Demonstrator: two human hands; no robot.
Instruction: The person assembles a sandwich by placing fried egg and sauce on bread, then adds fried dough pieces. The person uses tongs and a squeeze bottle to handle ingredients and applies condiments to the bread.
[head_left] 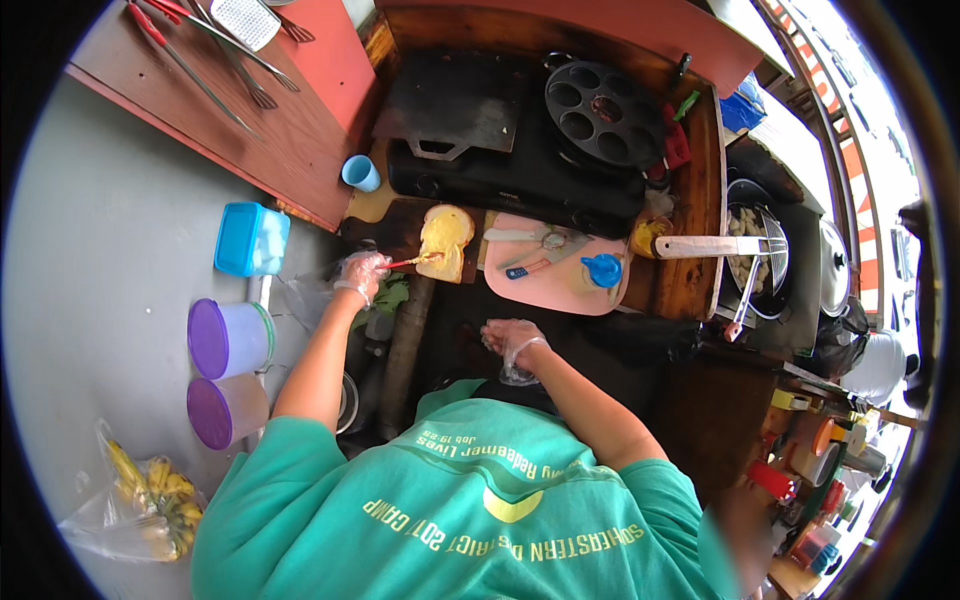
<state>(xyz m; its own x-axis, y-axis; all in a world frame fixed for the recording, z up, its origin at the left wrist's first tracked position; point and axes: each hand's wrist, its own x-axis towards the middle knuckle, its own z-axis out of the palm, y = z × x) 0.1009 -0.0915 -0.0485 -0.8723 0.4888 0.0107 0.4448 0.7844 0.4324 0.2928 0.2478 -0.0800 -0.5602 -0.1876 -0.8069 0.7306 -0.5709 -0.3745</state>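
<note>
In the centre left of the frame, a slice of white bread coated in yellow spread (pixel 445 238) lies on a dark brown wooden board (pixel 387 226). The gloved left hand (pixel 364 277) has its fingers closed around a slim red-handled spreader (pixel 400 263), whose tip rests on the bread; the spread smeared there hides the tip's shape. The gloved right hand (pixel 514 342), centre of the frame, has its fingers curled loosely inward, and whether they hold anything cannot be told, since the palm is turned away.

On the pink rounded cutting board (pixel 528 289) right of the bread, pale utensils overlap and are hard to separate. A black flat griddle plate (pixel 440 100) and a round black pan with hollows (pixel 605 118) cover most of the black stove (pixel 520 190), whose front bears tiny lettering, too small to make out. The green cloth shirt (pixel 430 545), cut off by the lower edge, carries yellow printing partly lost in folds. Red-handled metal tongs (pixel 150 28) are cut off at upper left
</note>
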